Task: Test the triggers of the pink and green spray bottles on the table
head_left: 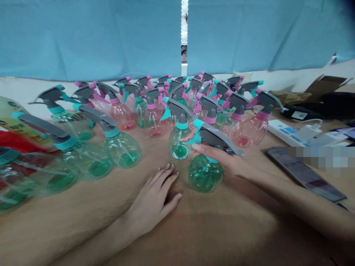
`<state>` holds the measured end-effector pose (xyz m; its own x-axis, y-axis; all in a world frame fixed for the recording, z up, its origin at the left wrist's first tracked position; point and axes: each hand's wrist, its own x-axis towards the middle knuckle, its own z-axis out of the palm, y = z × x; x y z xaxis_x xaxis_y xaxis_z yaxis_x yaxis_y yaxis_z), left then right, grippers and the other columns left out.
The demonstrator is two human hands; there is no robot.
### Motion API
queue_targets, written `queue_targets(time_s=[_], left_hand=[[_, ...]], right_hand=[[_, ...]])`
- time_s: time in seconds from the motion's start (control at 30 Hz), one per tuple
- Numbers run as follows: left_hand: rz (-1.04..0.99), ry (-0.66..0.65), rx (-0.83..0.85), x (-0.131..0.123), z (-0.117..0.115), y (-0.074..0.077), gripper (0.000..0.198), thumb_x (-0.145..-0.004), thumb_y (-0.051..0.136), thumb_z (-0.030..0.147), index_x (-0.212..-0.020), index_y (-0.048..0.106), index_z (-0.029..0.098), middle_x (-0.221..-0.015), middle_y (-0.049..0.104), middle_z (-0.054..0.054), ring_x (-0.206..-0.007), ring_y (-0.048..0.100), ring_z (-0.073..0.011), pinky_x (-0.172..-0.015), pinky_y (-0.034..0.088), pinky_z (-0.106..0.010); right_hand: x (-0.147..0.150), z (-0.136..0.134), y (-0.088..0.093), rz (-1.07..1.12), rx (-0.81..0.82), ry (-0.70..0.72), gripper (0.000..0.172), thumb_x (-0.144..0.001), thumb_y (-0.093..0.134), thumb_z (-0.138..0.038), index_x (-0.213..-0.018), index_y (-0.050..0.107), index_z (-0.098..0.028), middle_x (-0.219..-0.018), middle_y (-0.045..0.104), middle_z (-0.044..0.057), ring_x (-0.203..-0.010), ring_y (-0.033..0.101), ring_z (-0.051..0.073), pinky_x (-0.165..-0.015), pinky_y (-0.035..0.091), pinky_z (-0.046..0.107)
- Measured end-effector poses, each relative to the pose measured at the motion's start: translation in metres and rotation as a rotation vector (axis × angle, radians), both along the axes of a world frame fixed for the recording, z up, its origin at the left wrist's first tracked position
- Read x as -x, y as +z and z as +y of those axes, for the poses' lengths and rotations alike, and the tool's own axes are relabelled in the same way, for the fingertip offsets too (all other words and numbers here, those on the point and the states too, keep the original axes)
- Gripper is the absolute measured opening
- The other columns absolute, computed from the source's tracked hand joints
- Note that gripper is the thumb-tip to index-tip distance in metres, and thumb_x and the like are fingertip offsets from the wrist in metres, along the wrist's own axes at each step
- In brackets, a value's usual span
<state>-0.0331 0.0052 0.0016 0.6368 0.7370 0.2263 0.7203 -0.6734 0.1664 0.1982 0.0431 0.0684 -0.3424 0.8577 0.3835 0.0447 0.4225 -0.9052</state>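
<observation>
My right hand [222,157] is closed around the neck and trigger of a green spray bottle [205,176], which has a grey and turquoise spray head. Its fingers reach round to the trigger, and the head tilts to the right over the hand. My left hand [154,199] rests palm down on the wooden table [177,236], fingers stretched out, holding nothing. Just behind the gripped bottle stands another green spray bottle [179,142]. To the left of my left hand is a further green spray bottle [123,149].
Several pink spray bottles [155,120] and green ones crowd the back of the table. More green bottles line the left side, near a red and yellow package [24,133]. On the right lie a phone [303,173], a power strip [288,131] and a cardboard box [323,88]. A blue curtain [83,37] hangs behind.
</observation>
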Motion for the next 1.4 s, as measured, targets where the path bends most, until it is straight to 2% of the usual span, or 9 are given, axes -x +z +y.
queue_targets(time_s=[0.17,0.4,0.7,0.77,0.87,1.07,1.2,1.27,1.4], left_hand=[[0.011,-0.005,-0.002,0.000,-0.001,0.001,0.046,-0.096,0.046,0.043,-0.132,0.046,0.014,-0.142,0.045,-0.015,-0.134,0.038,-0.0287,-0.108,0.034,-0.048],[0.027,0.002,0.001,0.000,-0.001,0.001,0.047,-0.096,0.045,0.043,-0.133,0.046,0.015,-0.143,0.045,-0.014,-0.133,0.039,-0.0283,-0.108,0.034,-0.048],[0.047,-0.002,0.011,0.000,-0.002,0.002,0.048,-0.097,0.043,0.044,-0.133,0.045,0.013,-0.143,0.044,-0.014,-0.135,0.037,-0.0284,-0.108,0.033,-0.049],[0.036,0.000,0.007,0.000,-0.001,0.002,0.048,-0.096,0.044,0.043,-0.134,0.045,0.013,-0.143,0.045,-0.014,-0.134,0.037,-0.0283,-0.108,0.033,-0.048],[0.023,0.000,0.002,-0.001,-0.001,0.001,0.047,-0.096,0.044,0.043,-0.133,0.046,0.014,-0.143,0.045,-0.014,-0.134,0.038,-0.0283,-0.109,0.032,-0.048],[0.025,-0.003,0.004,0.000,-0.001,0.000,0.046,-0.096,0.045,0.042,-0.133,0.046,0.013,-0.144,0.043,-0.014,-0.135,0.037,-0.0282,-0.108,0.032,-0.049],[0.037,0.004,-0.001,0.000,-0.001,0.001,0.047,-0.096,0.045,0.042,-0.132,0.046,0.012,-0.144,0.044,-0.015,-0.135,0.037,-0.0280,-0.109,0.032,-0.047],[0.047,0.008,-0.005,0.000,-0.001,0.001,0.047,-0.096,0.044,0.042,-0.133,0.046,0.013,-0.144,0.044,-0.014,-0.135,0.037,-0.0276,-0.109,0.032,-0.047],[0.065,0.012,-0.009,-0.001,-0.002,0.000,0.048,-0.097,0.044,0.043,-0.133,0.046,0.012,-0.144,0.044,-0.015,-0.135,0.037,-0.0280,-0.109,0.032,-0.048]], right_hand=[[0.001,0.002,0.000,0.018,-0.006,0.006,0.018,-0.085,0.059,-0.042,-0.092,0.060,-0.026,-0.083,0.059,-0.001,-0.073,0.056,0.015,-0.068,0.046,0.030],[0.000,0.002,0.003,-0.041,-0.059,-0.036,0.019,-0.084,0.060,-0.042,-0.080,0.060,-0.024,-0.069,0.053,-0.002,-0.065,0.052,0.014,-0.060,0.042,0.028],[0.001,-0.007,0.018,-0.102,-0.066,-0.061,0.029,-0.086,0.059,-0.037,-0.064,0.048,-0.021,-0.060,0.041,-0.005,-0.053,0.040,0.010,-0.052,0.035,0.025],[0.001,-0.007,0.016,-0.092,-0.057,-0.050,0.026,-0.086,0.058,-0.038,-0.067,0.051,-0.022,-0.061,0.043,-0.005,-0.054,0.042,0.010,-0.053,0.036,0.025],[-0.001,-0.005,0.010,-0.058,-0.066,-0.017,0.016,-0.086,0.058,-0.039,-0.084,0.059,-0.023,-0.068,0.050,-0.003,-0.059,0.048,0.012,-0.058,0.040,0.026],[-0.001,-0.001,0.001,-0.054,-0.067,-0.043,0.023,-0.086,0.060,-0.040,-0.104,0.065,-0.026,-0.060,0.048,-0.005,-0.057,0.047,0.012,-0.062,0.044,0.028],[0.002,-0.002,-0.001,0.039,-0.059,-0.055,0.026,-0.082,0.064,-0.040,-0.103,0.067,-0.025,-0.080,0.064,-0.001,-0.074,0.058,0.015,-0.076,0.048,0.032],[0.004,-0.003,-0.001,0.030,-0.044,-0.101,0.028,-0.078,0.067,-0.042,-0.101,0.068,-0.024,-0.086,0.066,0.000,-0.074,0.059,0.015,-0.071,0.049,0.031],[0.002,-0.008,0.000,-0.142,-0.082,-0.254,0.034,-0.072,0.068,-0.054,-0.086,0.067,-0.023,-0.060,0.057,-0.002,-0.054,0.050,0.014,-0.051,0.043,0.028]])
